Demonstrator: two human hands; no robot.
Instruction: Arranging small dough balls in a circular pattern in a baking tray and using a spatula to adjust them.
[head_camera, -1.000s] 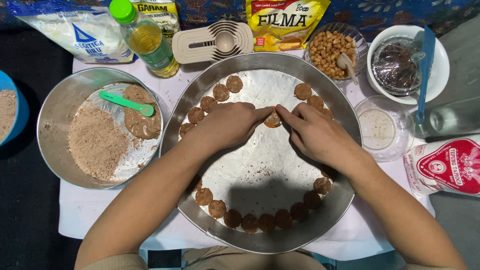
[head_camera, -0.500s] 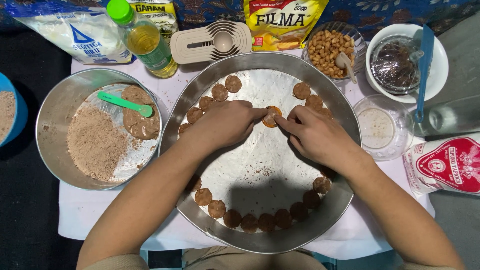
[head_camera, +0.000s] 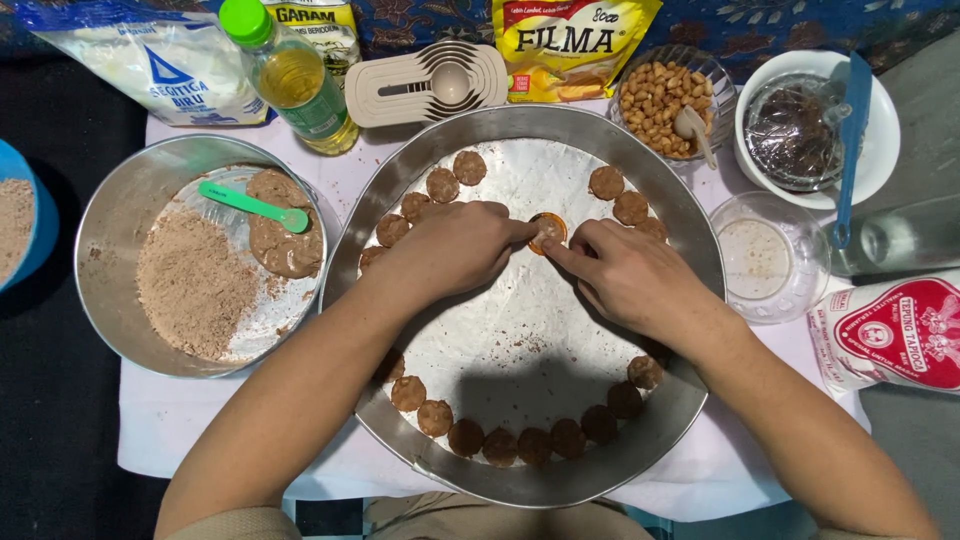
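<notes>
Both hands met over the middle of the round metal tray (head_camera: 690, 250), pinching one small brown dough disc (head_camera: 548, 232) between them. The left hand (head_camera: 455, 245) closed its fingers (head_camera: 515, 232) narrowly on the disc's left edge, and the right hand (head_camera: 625, 275) pressed its fingertips (head_camera: 560, 255) against the right and lower edge. The disc sat just above the tray floor, in the gap between two arcs of finished discs (head_camera: 530, 440) that lined the rim.

The piece looked light, soft and crumbly, likely to dent or crack under a hard squeeze, and perhaps a little oily. It seemed best taken by its rim with fingertips on opposite sides, lightly, rather than by the flat faces.

To the left stood a steel bowl (head_camera: 110, 230) with crumbs, a lump of dough and a green spoon (head_camera: 255, 205). A bowl of peanuts (head_camera: 660, 95) stood beyond the tray.
</notes>
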